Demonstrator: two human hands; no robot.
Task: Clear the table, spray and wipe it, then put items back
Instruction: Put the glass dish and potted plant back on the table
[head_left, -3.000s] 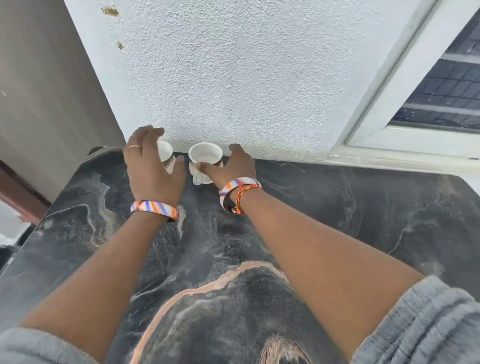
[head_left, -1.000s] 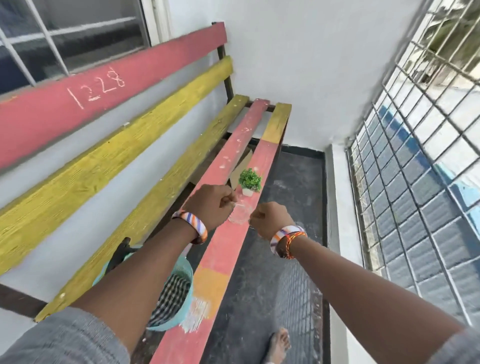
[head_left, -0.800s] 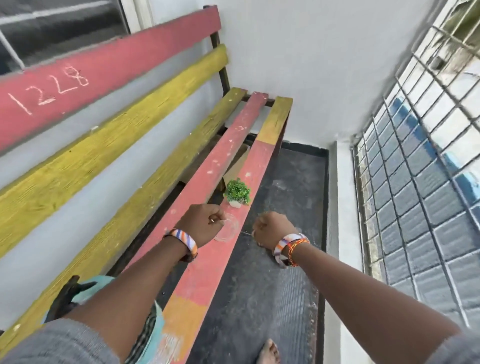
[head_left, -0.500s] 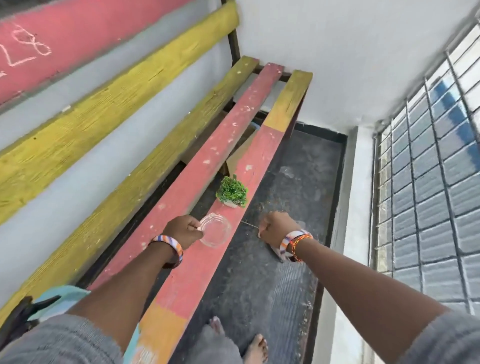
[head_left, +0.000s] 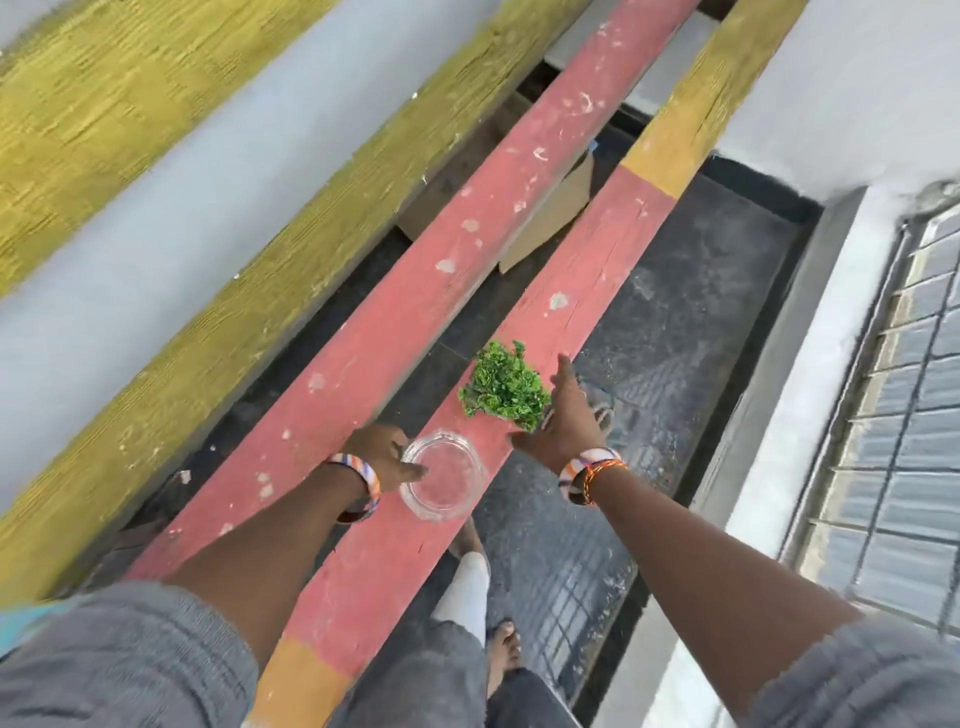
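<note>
Hands now apart from half a second ago, left hand (head_left: 382, 453) touching the glass dish (head_left: 443, 476) rim on the red table (head_left: 582, 275), right hand (head_left: 563, 422) spread open beside the small green plant (head_left: 505, 385).

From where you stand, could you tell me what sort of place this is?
Probably a home balcony or veranda: a red-and-yellow painted wooden slat bench against a white plastered wall, a dark speckled floor, and a grey metal window grille.

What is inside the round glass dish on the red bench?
The glass dish looks empty; the red plank shows through its clear bottom. The left hand covers its left edge, so that bit stays hidden.
</note>
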